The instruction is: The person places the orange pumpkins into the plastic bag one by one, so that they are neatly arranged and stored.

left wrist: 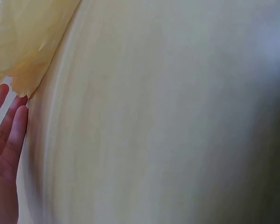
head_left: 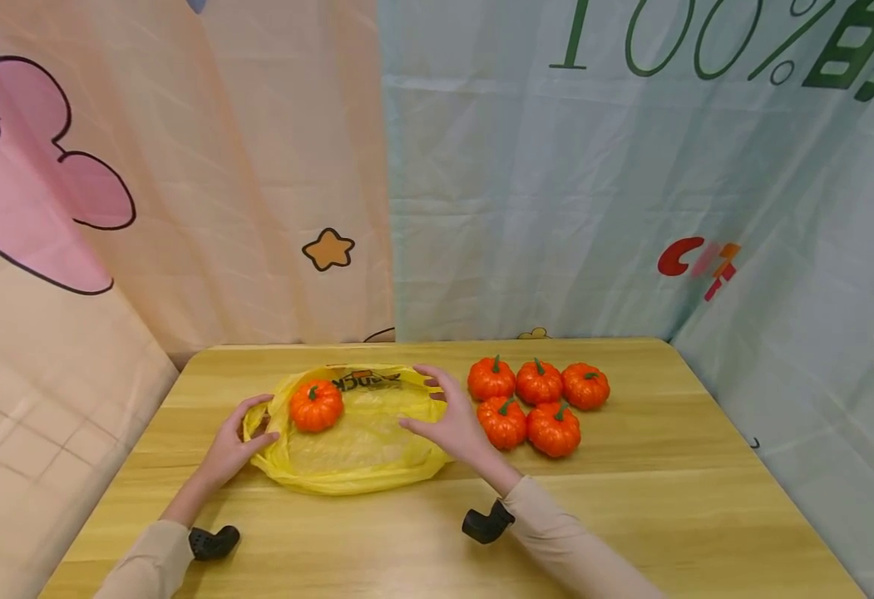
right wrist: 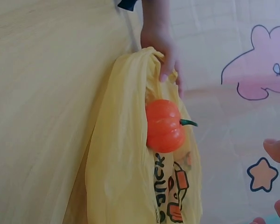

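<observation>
A yellow plastic bag (head_left: 362, 478) lies with its mouth spread on the wooden table. One small orange pumpkin (head_left: 317, 406) with a green stem sits inside, toward the left end. My left hand (head_left: 230, 445) holds the bag's left rim, thumb on one side and fingers on the other; the right wrist view shows this hand (right wrist: 161, 51) at the bunched edge. Over the bag's right end, my right hand (head_left: 455, 420) is spread with nothing between thumb and fingers. In the left wrist view, extended fingers (left wrist: 14, 133) meet the bag's edge (left wrist: 32, 60).
Several more orange pumpkins (head_left: 554, 430) stand grouped in two rows on the table (head_left: 631, 507), just right of my right hand. Printed curtains (head_left: 526, 208) hang behind the table and along both sides. Each wrist carries a black mount (head_left: 487, 522).
</observation>
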Action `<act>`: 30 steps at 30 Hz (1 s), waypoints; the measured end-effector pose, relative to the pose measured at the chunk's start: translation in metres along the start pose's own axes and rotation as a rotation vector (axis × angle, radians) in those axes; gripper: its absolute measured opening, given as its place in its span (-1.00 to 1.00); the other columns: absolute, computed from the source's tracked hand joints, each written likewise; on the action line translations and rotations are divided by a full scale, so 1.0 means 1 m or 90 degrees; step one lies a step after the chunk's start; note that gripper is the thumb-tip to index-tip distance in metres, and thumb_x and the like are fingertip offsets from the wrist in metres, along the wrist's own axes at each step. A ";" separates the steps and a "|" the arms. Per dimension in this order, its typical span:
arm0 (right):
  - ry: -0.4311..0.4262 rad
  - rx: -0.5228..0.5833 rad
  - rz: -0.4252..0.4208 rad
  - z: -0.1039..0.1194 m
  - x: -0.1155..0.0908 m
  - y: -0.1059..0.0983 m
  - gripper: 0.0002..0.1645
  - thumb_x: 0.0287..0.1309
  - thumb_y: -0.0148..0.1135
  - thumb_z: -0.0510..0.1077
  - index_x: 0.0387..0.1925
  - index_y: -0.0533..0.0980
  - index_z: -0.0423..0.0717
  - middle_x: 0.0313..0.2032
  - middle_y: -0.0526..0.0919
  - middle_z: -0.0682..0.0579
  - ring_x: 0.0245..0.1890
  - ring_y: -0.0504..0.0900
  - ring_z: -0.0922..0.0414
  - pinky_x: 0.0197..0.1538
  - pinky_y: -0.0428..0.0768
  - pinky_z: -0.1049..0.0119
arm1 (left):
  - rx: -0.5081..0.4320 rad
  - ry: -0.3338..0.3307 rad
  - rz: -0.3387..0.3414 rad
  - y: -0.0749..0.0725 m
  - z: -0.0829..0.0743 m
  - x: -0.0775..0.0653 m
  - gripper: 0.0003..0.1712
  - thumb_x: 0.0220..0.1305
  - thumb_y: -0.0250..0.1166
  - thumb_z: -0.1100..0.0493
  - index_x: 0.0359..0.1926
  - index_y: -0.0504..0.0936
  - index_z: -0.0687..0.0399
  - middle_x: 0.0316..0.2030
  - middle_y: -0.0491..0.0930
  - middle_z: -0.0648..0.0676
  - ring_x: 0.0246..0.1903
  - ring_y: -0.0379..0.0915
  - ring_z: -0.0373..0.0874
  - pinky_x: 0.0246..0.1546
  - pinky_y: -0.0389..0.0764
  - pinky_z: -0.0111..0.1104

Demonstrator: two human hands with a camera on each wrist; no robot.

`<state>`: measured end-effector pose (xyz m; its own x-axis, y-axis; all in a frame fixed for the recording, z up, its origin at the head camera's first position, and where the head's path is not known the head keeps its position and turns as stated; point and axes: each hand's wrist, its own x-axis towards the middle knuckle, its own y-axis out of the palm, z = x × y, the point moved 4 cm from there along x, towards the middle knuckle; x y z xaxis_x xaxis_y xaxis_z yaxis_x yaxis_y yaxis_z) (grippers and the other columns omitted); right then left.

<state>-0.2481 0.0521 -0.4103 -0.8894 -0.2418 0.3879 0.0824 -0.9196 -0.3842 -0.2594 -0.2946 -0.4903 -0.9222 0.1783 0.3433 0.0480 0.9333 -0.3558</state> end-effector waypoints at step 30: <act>-0.036 -0.162 -0.210 -0.008 -0.062 -0.127 -0.27 -0.19 0.50 -0.40 0.12 0.45 -0.31 0.02 0.53 -0.21 -0.08 0.43 0.36 -0.04 0.49 0.36 | 0.045 -0.005 -0.009 0.000 -0.003 0.000 -0.37 0.20 0.28 0.41 0.26 0.26 0.43 0.19 0.26 0.05 -0.05 0.32 -0.68 -0.08 0.40 -0.79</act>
<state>-0.2066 0.1868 -0.3919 -0.8228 0.0297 0.5675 -0.3231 -0.8461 -0.4240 -0.2580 -0.2934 -0.4881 -0.9253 0.1621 0.3429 0.0074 0.9116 -0.4109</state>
